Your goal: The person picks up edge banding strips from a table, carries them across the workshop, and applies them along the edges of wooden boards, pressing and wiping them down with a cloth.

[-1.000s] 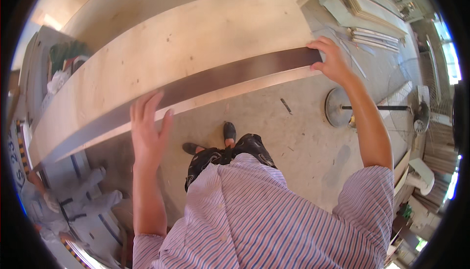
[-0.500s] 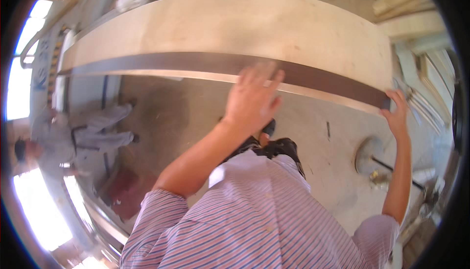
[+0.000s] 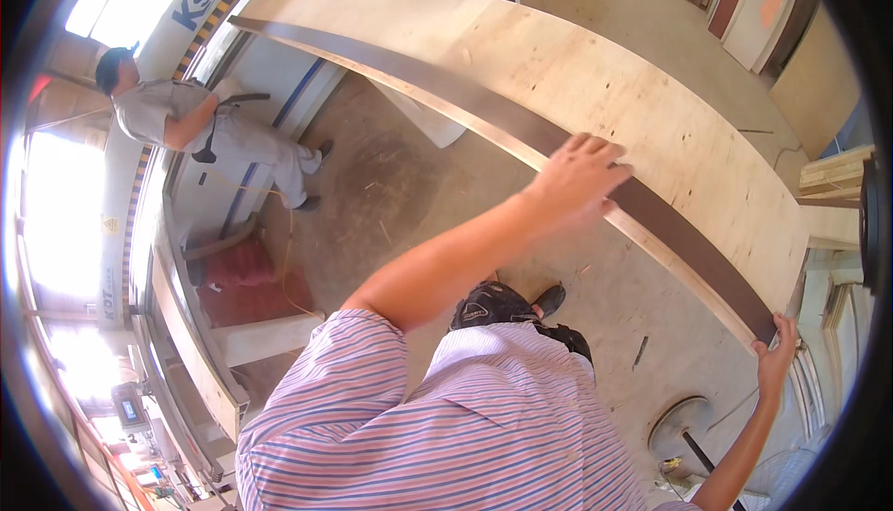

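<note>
The left hand (image 3: pixel 579 176) is lying flat, fingers spread, on the dark edge band (image 3: pixel 521 130) of a large plywood sheet (image 3: pixel 595 74), about midway along its near edge. The right hand (image 3: pixel 775 358) is gripping the sheet's right corner. Another person (image 3: pixel 200 130) is standing beside a long machine (image 3: pixel 177 37) on the concrete floor (image 3: pixel 391 195).

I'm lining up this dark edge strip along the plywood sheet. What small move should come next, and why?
Probably slide the left hand along the dark strip toward its far end: that hand lies flat mid-strip, the right hand grips the near end, and the far stretch is untouched.
</note>
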### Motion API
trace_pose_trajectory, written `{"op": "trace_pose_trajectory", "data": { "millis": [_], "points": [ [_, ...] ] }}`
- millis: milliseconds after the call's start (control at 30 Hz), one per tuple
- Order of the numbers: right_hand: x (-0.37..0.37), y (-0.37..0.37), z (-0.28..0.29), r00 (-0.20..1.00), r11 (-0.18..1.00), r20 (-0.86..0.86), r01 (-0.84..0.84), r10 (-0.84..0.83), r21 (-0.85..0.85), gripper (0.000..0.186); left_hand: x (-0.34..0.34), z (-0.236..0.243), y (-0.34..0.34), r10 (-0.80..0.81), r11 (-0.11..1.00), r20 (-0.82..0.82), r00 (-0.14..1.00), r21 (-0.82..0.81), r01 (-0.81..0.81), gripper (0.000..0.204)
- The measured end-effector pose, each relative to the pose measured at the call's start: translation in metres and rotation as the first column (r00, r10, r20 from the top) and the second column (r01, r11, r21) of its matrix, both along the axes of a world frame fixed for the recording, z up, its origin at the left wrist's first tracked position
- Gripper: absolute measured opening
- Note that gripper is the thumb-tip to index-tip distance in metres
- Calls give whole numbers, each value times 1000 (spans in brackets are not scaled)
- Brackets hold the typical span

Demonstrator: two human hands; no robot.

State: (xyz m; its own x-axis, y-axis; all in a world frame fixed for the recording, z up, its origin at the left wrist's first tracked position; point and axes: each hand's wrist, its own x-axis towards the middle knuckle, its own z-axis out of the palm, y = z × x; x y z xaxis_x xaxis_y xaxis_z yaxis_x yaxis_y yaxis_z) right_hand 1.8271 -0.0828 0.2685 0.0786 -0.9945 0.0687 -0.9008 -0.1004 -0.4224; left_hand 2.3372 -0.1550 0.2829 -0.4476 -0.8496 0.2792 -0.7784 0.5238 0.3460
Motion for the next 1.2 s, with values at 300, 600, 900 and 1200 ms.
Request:
{"op": "trace_pose_trajectory", "data": {
  "millis": [300, 600, 900, 1200],
  "points": [
    [-4, -1, 0, 1000, 1000, 8, 0, 0, -29, 61, 21, -15, -11, -49, 996, -27, 998, -76, 47, 47],
    [-4, 8, -5, 999, 999, -17, 29, -30, -30, 66, 17, -16, -6, -9, 1000, -40, 999, -14, 9, 37],
    [7, 21, 0, 999, 998, 19, 47, -46, -39, 83, 12, -24, 1, 56, 998, 5, 998, -5, -56, 45],
    [53, 81, -4, 950, 979, -264, 130, -168, -157, 79, 34, -14, 62, 21, 996, -149, 989, -80, -33, 66]
  ]
}}
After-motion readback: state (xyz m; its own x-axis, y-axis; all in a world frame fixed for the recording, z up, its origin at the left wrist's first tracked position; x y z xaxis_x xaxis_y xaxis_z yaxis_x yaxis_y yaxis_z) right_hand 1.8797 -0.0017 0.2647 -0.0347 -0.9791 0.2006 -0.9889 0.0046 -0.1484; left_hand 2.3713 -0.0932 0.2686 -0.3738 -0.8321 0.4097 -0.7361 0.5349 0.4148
